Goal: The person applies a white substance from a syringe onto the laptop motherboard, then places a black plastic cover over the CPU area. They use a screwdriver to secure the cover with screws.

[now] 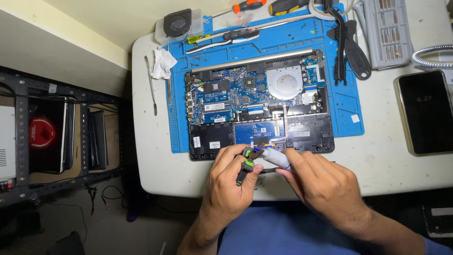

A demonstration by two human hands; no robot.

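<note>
Both hands meet at the near edge of the white counter (377,160), just in front of the opened black laptop base (259,111) with its blue circuit board exposed. The left hand (231,182) is curled around a small pair of black pliers with green grips (246,163), fingers and thumb closed on the handles. The right hand (321,182) pinches a slim white-and-grey pen-shaped tool with a blue band (276,159) between thumb and forefingers. The plier tips touch the front end of that tool, right above the laptop's near rim.

The laptop lies on a blue silicone work mat (347,101). At the far edge of the mat lie an orange-handled screwdriver (247,5), a black-and-white brush (226,37) and black plastic pry tools (349,47). A crumpled white tissue (163,63) sits at the mat's left corner, with a thin metal spudger (151,85) beside it on the counter. A small black fan (178,22) rests in a clear box beyond. To the right lie a grey bit case (388,30) and a dark phone (427,111).
</note>
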